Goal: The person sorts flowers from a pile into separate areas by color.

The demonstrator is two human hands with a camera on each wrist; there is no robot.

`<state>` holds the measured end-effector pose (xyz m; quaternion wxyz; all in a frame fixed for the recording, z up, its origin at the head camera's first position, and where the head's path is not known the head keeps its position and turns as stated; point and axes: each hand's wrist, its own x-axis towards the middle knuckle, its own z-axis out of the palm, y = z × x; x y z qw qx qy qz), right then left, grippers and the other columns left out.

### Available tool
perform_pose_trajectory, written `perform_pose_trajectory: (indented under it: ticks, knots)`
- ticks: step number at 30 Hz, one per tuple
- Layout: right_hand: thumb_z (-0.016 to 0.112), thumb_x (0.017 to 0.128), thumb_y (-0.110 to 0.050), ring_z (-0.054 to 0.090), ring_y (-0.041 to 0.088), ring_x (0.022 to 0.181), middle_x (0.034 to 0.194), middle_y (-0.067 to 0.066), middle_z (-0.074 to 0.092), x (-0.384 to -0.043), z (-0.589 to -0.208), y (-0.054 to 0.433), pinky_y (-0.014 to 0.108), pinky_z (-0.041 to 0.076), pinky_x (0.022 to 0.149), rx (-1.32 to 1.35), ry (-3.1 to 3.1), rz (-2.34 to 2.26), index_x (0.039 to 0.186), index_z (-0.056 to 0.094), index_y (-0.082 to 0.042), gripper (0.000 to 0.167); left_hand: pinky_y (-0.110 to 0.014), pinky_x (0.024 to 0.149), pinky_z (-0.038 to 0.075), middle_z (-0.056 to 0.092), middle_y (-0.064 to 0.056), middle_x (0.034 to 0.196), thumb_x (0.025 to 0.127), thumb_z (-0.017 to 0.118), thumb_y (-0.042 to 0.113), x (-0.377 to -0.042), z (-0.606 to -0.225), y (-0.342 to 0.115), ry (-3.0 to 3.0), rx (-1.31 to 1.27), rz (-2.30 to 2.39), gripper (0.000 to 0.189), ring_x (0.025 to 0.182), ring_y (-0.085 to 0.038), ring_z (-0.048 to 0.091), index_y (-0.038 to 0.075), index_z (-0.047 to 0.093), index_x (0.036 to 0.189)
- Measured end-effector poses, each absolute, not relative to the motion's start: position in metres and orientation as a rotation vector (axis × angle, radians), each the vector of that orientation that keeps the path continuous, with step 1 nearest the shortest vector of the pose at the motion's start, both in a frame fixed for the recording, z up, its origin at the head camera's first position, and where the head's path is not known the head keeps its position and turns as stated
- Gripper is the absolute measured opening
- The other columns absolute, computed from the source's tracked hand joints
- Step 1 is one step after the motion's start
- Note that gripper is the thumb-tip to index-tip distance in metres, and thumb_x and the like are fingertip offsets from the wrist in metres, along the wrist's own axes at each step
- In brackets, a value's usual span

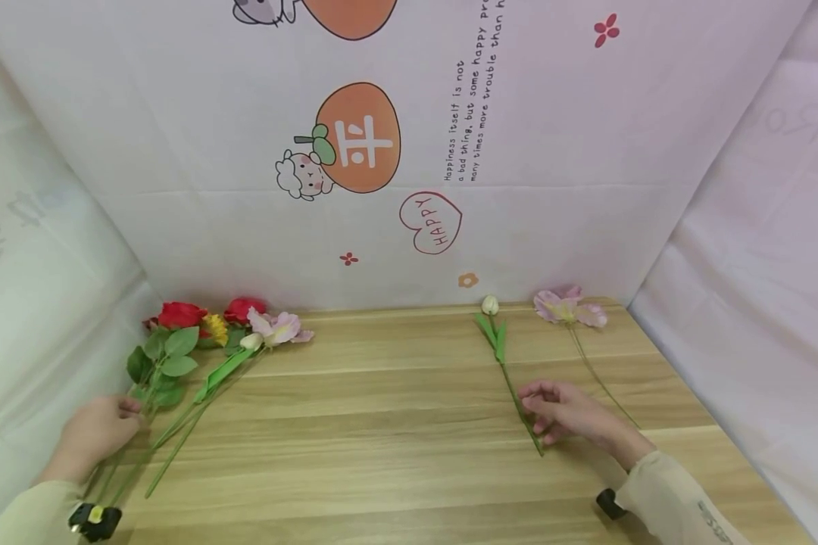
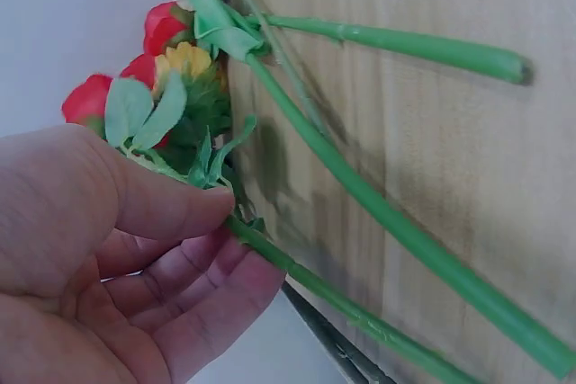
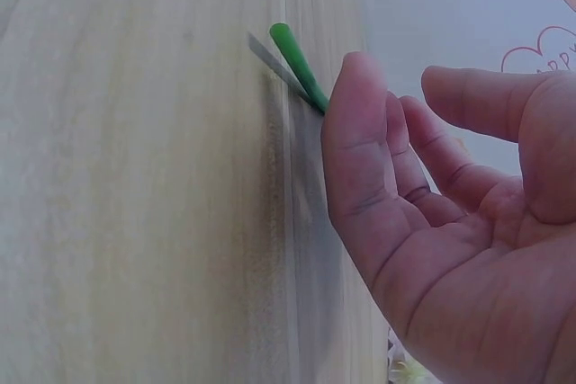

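At the left of the head view, my left hand (image 1: 102, 431) pinches the green stem of a leafy red rose (image 1: 180, 314). Close up in the left wrist view, its thumb and fingertips meet at the rose stem (image 2: 360, 319). On the right, my right hand (image 1: 572, 415) is beside the stem of a white tulip (image 1: 490, 305) lying on the table. In the right wrist view, that hand's fingers are loosely bent with the thumb apart from them. The green tulip stem (image 3: 297, 65) passes behind the fingers there.
Beside the rose lie another red rose (image 1: 244, 309), a yellow flower (image 1: 214, 329), a pink flower (image 1: 278, 327) and a white tulip (image 1: 251, 342). Another pink flower (image 1: 569, 309) lies at the far right. White printed cloth (image 1: 552, 151) walls the wooden table (image 1: 382, 424).
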<state>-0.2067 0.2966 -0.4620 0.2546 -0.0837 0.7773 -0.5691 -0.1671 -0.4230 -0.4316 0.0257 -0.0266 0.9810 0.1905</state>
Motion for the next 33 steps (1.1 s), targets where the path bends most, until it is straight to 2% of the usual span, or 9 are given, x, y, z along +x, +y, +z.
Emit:
perform_pose_trajectory:
  ticks: [7,12,17,22,24,26,29,33]
  knots:
    - [0.058,0.105,-0.026,0.062,0.026,0.086,0.118,0.021,0.054,-0.208,-0.463,0.298,0.038,0.062,0.071,-0.224,2.111,-1.545,0.139,0.044,0.009,0.051,-0.062,0.077,0.052,0.067,-0.034,0.101,0.09,0.062,0.006,-0.163,-0.424,-0.419,3.101,-0.065,0.618,0.027,0.095,-0.055,0.061,-0.016,0.066,0.104]
    - [0.059,0.105,-0.026,0.061,0.026,0.087,0.119,0.022,0.054,-0.208,-0.461,0.297,0.037,0.061,0.071,-0.214,2.103,-1.55,0.139,0.044,0.009,0.051,-0.06,0.076,0.053,0.069,-0.03,0.096,0.091,0.063,0.007,-0.166,-0.421,-0.411,3.136,-0.028,0.64,0.025,0.091,-0.051,0.064,-0.015,0.067,0.102]
    - [0.059,0.105,-0.026,0.061,0.025,0.086,0.118,0.022,0.052,-0.208,-0.461,0.296,0.036,0.061,0.07,-0.218,2.089,-1.557,0.139,0.044,0.009,0.052,-0.057,0.073,0.055,0.07,-0.027,0.093,0.09,0.067,0.007,-0.168,-0.415,-0.396,3.159,0.009,0.679,0.025,0.087,-0.045,0.066,-0.014,0.066,0.104]
    - [0.059,0.105,-0.027,0.061,0.024,0.085,0.118,0.022,0.052,-0.208,-0.46,0.296,0.036,0.061,0.07,-0.219,2.089,-1.556,0.14,0.044,0.009,0.052,-0.049,0.071,0.057,0.07,-0.022,0.095,0.092,0.067,0.008,-0.168,-0.41,-0.379,3.124,0.033,0.763,0.026,0.079,-0.03,0.067,-0.012,0.065,0.109]
    - [0.059,0.105,-0.027,0.061,0.024,0.085,0.118,0.022,0.052,-0.208,-0.46,0.295,0.036,0.061,0.07,-0.221,2.091,-1.555,0.139,0.044,0.009,0.052,-0.05,0.072,0.057,0.07,-0.024,0.1,0.095,0.066,0.011,-0.169,-0.408,-0.372,3.089,0.032,0.799,0.028,0.082,-0.03,0.067,-0.011,0.065,0.112]
    - [0.059,0.105,-0.027,0.061,0.024,0.085,0.118,0.022,0.053,-0.208,-0.459,0.295,0.036,0.061,0.07,-0.227,2.092,-1.553,0.139,0.044,0.009,0.052,-0.051,0.074,0.057,0.068,-0.026,0.105,0.099,0.063,0.015,-0.171,-0.406,-0.365,3.043,0.023,0.845,0.03,0.088,-0.035,0.068,-0.009,0.063,0.116]
    - [0.059,0.105,-0.026,0.061,0.024,0.085,0.117,0.023,0.053,-0.207,-0.458,0.293,0.037,0.061,0.071,-0.236,2.096,-1.548,0.138,0.044,0.01,0.051,-0.046,0.074,0.058,0.067,-0.027,0.111,0.102,0.06,0.019,-0.174,-0.404,-0.353,2.987,0.014,0.925,0.034,0.098,-0.041,0.066,-0.008,0.061,0.122]
    - [0.059,0.105,-0.026,0.062,0.024,0.085,0.117,0.023,0.054,-0.207,-0.455,0.289,0.037,0.061,0.071,-0.247,2.098,-1.543,0.137,0.045,0.009,0.05,-0.035,0.071,0.059,0.065,-0.026,0.114,0.103,0.06,0.018,-0.179,-0.402,-0.335,2.899,0.016,1.091,0.037,0.099,-0.037,0.068,-0.011,0.056,0.126]
